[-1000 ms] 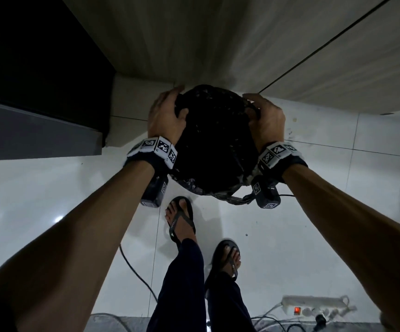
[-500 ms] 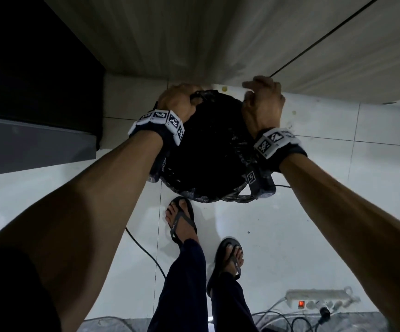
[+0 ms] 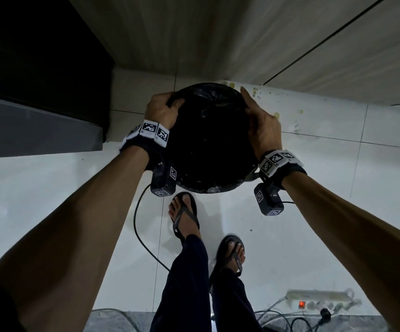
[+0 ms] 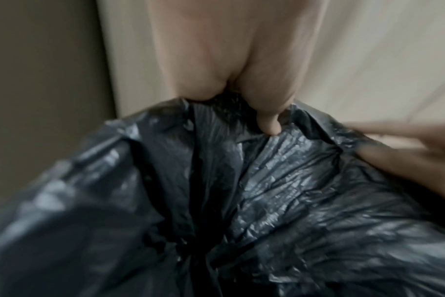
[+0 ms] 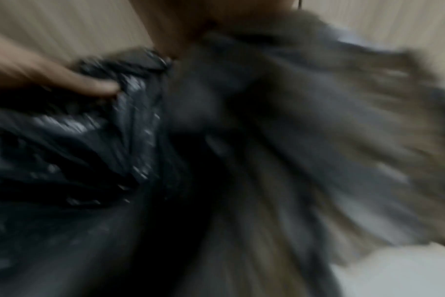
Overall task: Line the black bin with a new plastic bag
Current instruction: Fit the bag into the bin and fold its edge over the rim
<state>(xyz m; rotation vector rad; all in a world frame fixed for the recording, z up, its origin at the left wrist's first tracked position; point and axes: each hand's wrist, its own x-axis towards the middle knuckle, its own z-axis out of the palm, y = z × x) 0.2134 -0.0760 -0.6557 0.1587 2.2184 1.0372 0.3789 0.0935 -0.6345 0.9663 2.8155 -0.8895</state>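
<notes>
Seating the liner is the step in hand, I judge, and it goes best if the plastic is drawn evenly over the lip on both sides at once, so no slack bunches at one edge and the film does not tear. On the white tiled floor [image 3: 302,236], just in front of the pale cabinet front [image 3: 218,39], stands the black bin [image 3: 249,179], its mouth filled by the crinkled plastic bag [image 3: 208,140], whose folds run down into the dark middle in the left wrist view. Both forearms reach down and forward, wrists on opposite sides of the rim. The left hand [image 3: 161,111] is curled over the far left edge, with the thumb inside and the film pinched against the rim. The right hand [image 3: 262,123] lies along the right edge, fingers pointing away; whether it pinches the plastic or only presses it I cannot tell, since its wrist view is badly blurred.
</notes>
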